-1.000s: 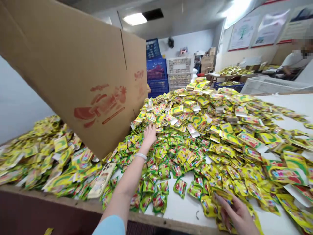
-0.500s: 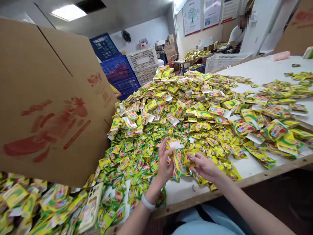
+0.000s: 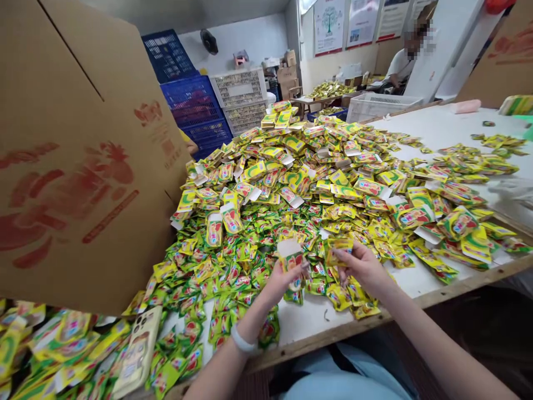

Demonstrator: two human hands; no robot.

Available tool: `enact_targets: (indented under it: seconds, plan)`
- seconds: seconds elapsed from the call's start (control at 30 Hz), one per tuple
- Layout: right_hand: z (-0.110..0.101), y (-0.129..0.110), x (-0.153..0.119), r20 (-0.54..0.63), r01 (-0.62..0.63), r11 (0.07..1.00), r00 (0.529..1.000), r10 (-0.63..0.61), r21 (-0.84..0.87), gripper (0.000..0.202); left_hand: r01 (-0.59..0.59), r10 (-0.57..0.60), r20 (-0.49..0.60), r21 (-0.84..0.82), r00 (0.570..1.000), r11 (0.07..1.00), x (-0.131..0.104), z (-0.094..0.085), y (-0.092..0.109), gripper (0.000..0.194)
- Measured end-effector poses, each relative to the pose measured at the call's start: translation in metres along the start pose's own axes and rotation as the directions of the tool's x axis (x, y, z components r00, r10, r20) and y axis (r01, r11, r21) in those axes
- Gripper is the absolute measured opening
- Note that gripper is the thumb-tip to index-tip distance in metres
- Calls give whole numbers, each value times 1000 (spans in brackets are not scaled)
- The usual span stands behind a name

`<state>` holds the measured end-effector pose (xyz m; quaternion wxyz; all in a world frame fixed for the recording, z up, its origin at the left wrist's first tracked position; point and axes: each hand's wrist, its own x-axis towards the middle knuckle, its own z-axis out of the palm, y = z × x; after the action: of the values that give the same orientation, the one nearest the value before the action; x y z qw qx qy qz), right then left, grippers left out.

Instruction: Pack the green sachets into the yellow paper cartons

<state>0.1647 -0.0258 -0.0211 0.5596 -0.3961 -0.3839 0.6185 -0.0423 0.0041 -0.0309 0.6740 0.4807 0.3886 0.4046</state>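
My left hand [image 3: 287, 278] is closed around a small printed box [image 3: 290, 251], its white end flap standing up at the top. To the right of it, my right hand [image 3: 358, 266] pinches a yellow candy packet [image 3: 338, 247], apart from the box. Below and between the hands lie green packets [image 3: 317, 284] and yellow packets [image 3: 339, 297] on the white table. Two boxes with raised white flaps, one of them this printed box [image 3: 215, 229], rest on the heap to the left of my hands. My fingers partly cover both held things.
A tall heap of boxes [image 3: 300, 144] stands in front of me. On the left leans a large carton [image 3: 83, 183], with a phone [image 3: 139, 350] near its lower corner. Crates [image 3: 191, 103] are stacked behind; a person [image 3: 402, 66] sits at the back right. The wooden table edge [image 3: 428, 303] runs before me.
The hands have drawn apart: the right holds the yellow packet away from the box, and the left now grips the box. Two flapped boxes show on the heap's left. The view has shifted.
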Motion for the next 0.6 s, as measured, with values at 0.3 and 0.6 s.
enact_targets:
  seconds: [0.3, 0.6]
  plan:
    - [32, -3, 16, 399, 513, 615, 857, -326, -599, 10, -122, 98, 102, 261, 990, 958, -15, 2, -12, 73]
    - [18, -32, 4, 582, 544, 282, 811, 66, -790, 21, -22, -101, 285, 396, 953, 918, -17, -4, -14, 100]
